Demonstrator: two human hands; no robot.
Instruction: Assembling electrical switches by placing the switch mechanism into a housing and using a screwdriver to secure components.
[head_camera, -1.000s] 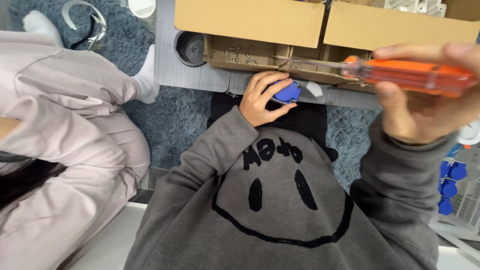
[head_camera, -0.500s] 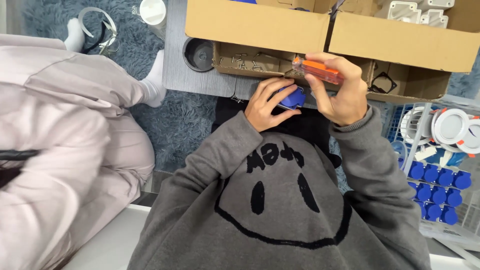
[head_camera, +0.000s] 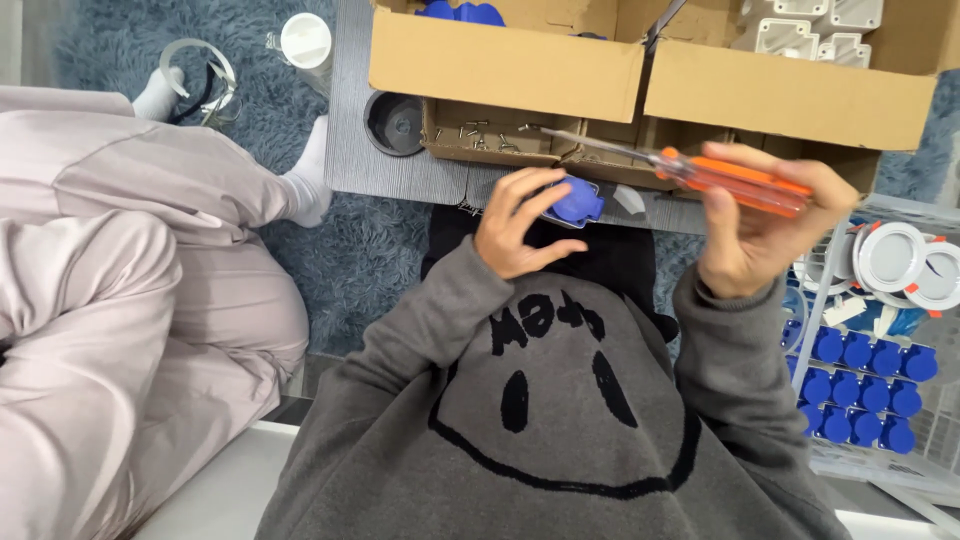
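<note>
My left hand (head_camera: 515, 225) holds a small blue plastic part (head_camera: 578, 201) by its edge, over my dark lap and just in front of a low grey board (head_camera: 400, 170). My right hand (head_camera: 765, 230) is raised to the right and grips an orange-handled screwdriver (head_camera: 735, 180). Its metal shaft points left, with the tip over the cardboard tray of screws (head_camera: 480, 135), apart from the blue part. My grey sweatshirt with a black smiley face fills the lower middle of the view.
Open cardboard boxes (head_camera: 650, 80) with white and blue parts stand at the top. A wire rack (head_camera: 865, 380) at right holds several blue caps and white round fittings. Another person in pale pink trousers (head_camera: 130, 280) sits at left on blue carpet. A black round cup (head_camera: 395, 122) sits on the board.
My right hand has swung the screwdriver away from the blue part, out to the right. My left hand stays on the blue part.
</note>
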